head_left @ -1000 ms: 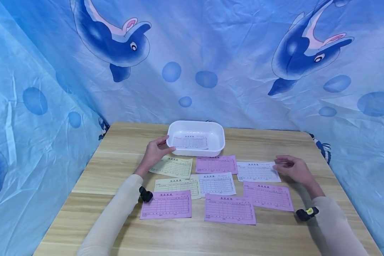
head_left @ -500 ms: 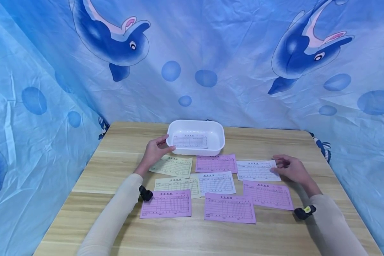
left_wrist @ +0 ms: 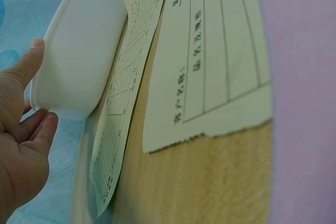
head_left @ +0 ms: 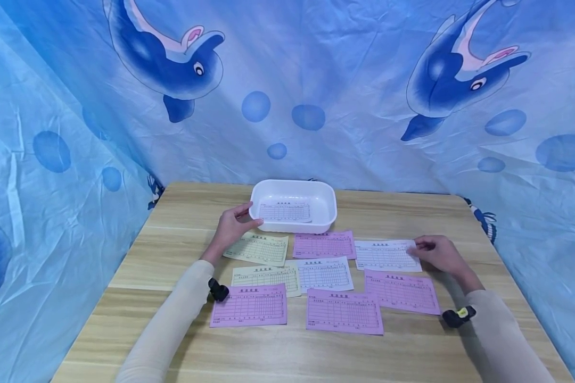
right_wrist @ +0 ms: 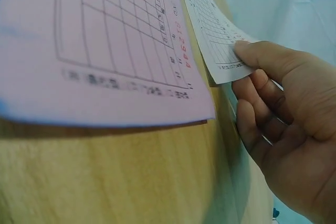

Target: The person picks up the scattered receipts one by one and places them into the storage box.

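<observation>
Moved: right hand (head_left: 441, 255) has closed in, now pinching the white form (head_left: 385, 255) at its right corner, near the desk's (head_left: 172, 340) right edge.
Left hand (head_left: 230, 229): grasping the tray (head_left: 326, 205) rim.
Forms: four pink, two yellow, three white.
Hidden: print unreadable.

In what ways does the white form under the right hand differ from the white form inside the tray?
The white form on the table lies flat on the wood, while the form in the tray lies inside the white tray. The right hand pinches the table form's right edge; no hand touches the tray form, as the left hand grips only the tray's rim. Both are white sheets printed with the same grid.
</observation>
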`<state>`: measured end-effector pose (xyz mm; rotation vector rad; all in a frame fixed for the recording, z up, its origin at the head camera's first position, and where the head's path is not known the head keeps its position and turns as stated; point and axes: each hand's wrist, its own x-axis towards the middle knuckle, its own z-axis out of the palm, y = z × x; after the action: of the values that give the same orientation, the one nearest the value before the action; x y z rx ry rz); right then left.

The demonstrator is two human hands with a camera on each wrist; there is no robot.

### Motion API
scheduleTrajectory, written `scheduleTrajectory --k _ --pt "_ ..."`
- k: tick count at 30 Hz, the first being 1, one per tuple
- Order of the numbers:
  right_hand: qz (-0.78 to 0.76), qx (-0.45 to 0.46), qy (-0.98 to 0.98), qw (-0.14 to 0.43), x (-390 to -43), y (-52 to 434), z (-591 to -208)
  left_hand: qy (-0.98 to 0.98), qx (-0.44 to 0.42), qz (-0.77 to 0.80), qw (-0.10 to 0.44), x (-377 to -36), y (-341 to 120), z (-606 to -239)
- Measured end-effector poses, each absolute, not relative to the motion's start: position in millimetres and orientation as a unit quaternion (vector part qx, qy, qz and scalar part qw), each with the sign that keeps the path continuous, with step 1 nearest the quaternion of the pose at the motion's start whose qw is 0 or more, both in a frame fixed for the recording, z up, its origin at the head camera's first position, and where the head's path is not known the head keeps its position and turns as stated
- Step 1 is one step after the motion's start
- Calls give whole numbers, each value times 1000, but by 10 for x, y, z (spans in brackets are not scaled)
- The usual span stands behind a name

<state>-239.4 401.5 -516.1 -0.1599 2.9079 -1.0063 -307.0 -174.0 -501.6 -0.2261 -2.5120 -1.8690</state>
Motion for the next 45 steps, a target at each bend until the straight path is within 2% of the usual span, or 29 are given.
scheduleTrajectory --k 15,29,45 --pt "-377 -21 925 39 -2308 4050 -5130 -802 -72 -592 -1 -3062 -1735 -5019" --pt "-408 27 913 10 -2301 4052 -5042 -802 -71 -593 -4 -3049 -1737 -5020" --pt "-448 73 891 -12 -2451 3954 -4838 -804 -76 -589 -2 -3053 -1745 -5014"
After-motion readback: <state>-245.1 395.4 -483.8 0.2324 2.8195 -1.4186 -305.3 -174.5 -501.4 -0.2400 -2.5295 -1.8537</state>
